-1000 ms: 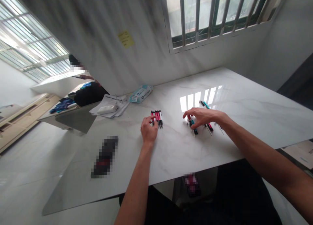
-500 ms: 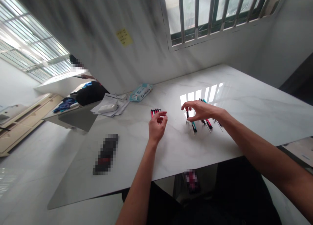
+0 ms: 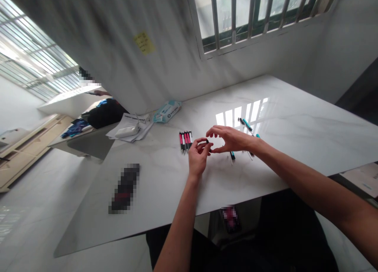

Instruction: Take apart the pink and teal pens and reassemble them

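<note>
My left hand pinches a small black pen part between thumb and fingertips, above the table. Close on its right is my right hand, curved with thumb and fingers apart around the space by that part. The thumb tip of the right hand is near the part's lower end; whether it touches cannot be made out. Just left of my left hand, several red, white and black pens lie side by side. Teal pen barrels and other pen pieces lie around and partly under my right hand.
The white marbled table meets a wall with a barred window. At its back left are a wipes packet and papers with a white object on them. A blurred dark item lies front left. Another person is partly visible far left.
My right hand has brought the black part leftward from the loose pieces. My left hand has moved right and now grips it, uncovering more of the pen row.
</note>
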### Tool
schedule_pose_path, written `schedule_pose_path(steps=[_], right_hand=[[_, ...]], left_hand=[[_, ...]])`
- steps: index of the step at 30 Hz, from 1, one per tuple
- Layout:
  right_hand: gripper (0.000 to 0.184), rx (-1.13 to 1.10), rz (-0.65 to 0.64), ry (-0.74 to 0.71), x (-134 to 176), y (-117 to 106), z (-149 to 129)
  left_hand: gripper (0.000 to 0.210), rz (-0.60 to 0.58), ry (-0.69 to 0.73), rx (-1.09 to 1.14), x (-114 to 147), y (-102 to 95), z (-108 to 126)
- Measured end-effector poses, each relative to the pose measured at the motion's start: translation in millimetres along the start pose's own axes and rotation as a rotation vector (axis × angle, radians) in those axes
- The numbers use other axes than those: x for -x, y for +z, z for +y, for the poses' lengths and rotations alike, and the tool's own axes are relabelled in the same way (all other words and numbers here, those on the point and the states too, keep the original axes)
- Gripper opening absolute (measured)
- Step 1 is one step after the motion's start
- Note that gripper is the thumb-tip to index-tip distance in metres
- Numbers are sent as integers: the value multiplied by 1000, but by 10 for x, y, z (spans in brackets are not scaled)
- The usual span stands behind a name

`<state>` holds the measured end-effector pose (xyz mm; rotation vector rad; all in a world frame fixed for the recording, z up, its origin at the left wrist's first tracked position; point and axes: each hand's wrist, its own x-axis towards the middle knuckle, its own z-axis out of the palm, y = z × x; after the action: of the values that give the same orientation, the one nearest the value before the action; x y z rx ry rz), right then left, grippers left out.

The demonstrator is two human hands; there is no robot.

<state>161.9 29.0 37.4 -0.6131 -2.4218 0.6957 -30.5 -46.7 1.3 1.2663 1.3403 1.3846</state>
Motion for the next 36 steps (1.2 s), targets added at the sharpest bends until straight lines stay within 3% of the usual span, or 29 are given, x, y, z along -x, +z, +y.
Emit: schedule_pose_path(steps=[6,10,17,19,23,25,29,36], right_hand=[[38,98,-222,182,63,-147,273],[17,99,-268,193,53,-89,380],[11,108,-224,186,42,-38,433],[12,72,-157,196,40,-38,402],[17,-207,71,233,18,5,316],[21,-379,119,243,-1,45,283],[27,-535,93,236,-32,113,246],[25,-498,82,221,-26,146,269]], left_hand=[[26,117,118,-134,-15,-42,-37],[26,117,126,-196,-28,-46,-83],[23,130,118,-219,-21,-50,-84],[22,129,118,-234,-16,-48,-69],[21,84,116,-212,-15,-33,-49],[20,48,118,-192,-16,-23,-50],[18,10,131,-219,-11,-9,-60],[16,16,155,-293,-10,-13,-65]])
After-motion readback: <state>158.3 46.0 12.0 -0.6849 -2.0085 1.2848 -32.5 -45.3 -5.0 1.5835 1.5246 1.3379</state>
